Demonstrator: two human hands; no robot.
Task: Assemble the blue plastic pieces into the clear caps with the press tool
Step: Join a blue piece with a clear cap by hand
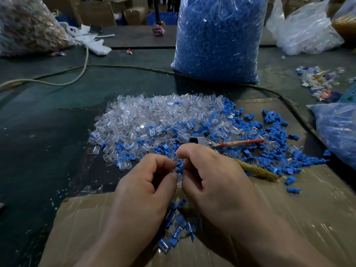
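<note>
Pinching one blue piece (179,167) between them, left hand (146,183) and right hand (211,170) curl close together.

No legible text, labels or nos. anywhere on bags, boxes, parts.

clear caps (154,116): heaped | blue pieces (269,120): scattered right | press tool (227,143): atop heap

The left hand (146,182) and right hand (212,176) pinch a small ribbed blue plastic piece (179,168) between their fingertips above a brown cardboard sheet (289,199). Just beyond lie heaped clear plastic caps (150,116) and a red-handled metal press tool (213,143).
</note>
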